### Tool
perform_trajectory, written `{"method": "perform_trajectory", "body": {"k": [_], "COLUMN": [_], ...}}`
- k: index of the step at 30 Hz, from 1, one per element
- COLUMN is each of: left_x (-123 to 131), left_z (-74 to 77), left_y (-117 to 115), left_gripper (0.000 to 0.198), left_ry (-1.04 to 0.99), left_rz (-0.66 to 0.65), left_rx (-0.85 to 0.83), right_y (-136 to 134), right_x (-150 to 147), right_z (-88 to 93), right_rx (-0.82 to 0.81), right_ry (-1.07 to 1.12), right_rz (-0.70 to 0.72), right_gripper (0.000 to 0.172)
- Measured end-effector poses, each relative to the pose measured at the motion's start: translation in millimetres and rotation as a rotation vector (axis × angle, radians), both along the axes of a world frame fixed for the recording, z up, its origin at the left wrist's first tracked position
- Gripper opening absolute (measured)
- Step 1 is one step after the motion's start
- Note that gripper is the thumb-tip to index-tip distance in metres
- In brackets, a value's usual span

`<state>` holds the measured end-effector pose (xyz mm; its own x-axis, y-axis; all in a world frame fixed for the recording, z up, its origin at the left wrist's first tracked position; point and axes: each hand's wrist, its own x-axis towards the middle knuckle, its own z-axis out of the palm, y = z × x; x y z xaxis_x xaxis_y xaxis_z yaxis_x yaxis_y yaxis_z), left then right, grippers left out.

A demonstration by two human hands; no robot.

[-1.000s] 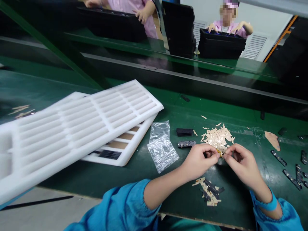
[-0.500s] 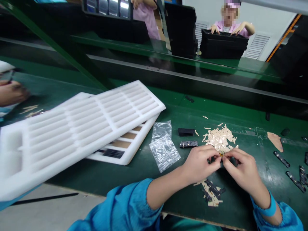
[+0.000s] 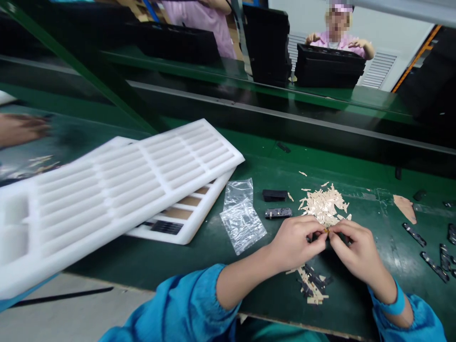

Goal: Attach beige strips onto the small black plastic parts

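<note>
My left hand (image 3: pixel 294 242) and my right hand (image 3: pixel 354 251) meet fingertip to fingertip over the green bench, both pinching one tiny yellowish part (image 3: pixel 326 231) between them. Just beyond the fingers lies a heap of small beige strips (image 3: pixel 324 204). Below my hands, near the bench's front edge, sits a small pile of beige and black pieces (image 3: pixel 311 285). Two black parts (image 3: pixel 278 213) lie left of the heap.
A white foam tray (image 3: pixel 117 185) with long slots overlaps a second tray (image 3: pixel 181 223) on the left. A clear plastic bag (image 3: pixel 240 216) lies beside them. Several black parts (image 3: pixel 432 251) are scattered at the right. Other people handle black trays (image 3: pixel 327 64) across the line; another hand (image 3: pixel 21 128) shows at far left.
My hands stay together on the small part, shifting only slightly. The hand at far left has come into view; the people opposite moved their trays.
</note>
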<state>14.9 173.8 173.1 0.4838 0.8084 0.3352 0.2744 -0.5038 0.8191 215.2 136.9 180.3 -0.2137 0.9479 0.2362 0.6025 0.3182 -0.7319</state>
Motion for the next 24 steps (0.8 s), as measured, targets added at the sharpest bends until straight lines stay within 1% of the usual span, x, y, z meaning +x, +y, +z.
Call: {"method": "perform_trajectory", "body": {"k": [3, 6, 9, 11, 14, 18, 21, 23, 24], "left_x": [-1, -4, -8, -9, -9, -6, -5, -5, -5], "left_z": [2.9, 8.0, 13.6, 16.3, 17.4, 14.2, 12.0, 12.2, 12.9], "left_y": [1, 3, 7, 8, 6, -1, -5, -5, -5], "left_gripper": [0.014, 0.013, 0.012, 0.011, 0.011, 0.012, 0.013, 0.013, 0.013], "left_ry": [-0.031, -0.067, -0.107, -0.116, -0.106, -0.107, -0.106, -0.102, -0.1], "left_rz": [0.013, 0.068, 0.131, 0.149, 0.125, 0.046, 0.021, 0.028, 0.037], "left_rx": [-0.022, -0.056, -0.066, -0.071, -0.056, 0.019, 0.056, 0.052, 0.044], "right_y": [2, 9, 15, 14, 3, -13, -17, -13, -10], "right_x": [4, 10, 15, 12, 0, -16, -18, -14, -13], "right_z": [-0.2, -4.1, -6.4, -3.2, 6.5, 15.0, 13.6, 10.0, 7.9], "right_rx": [-0.031, -0.063, -0.061, -0.068, -0.052, 0.014, 0.033, 0.021, 0.015], "right_ry": [0.025, 0.025, -0.015, 0.028, 0.129, 0.076, 0.088, 0.107, 0.078], "right_rz": [-0.016, -0.104, -0.194, -0.187, -0.151, -0.178, -0.169, -0.183, -0.206], "right_gripper": [0.02, 0.021, 0.022, 0.022, 0.019, 0.014, 0.018, 0.019, 0.02]}}
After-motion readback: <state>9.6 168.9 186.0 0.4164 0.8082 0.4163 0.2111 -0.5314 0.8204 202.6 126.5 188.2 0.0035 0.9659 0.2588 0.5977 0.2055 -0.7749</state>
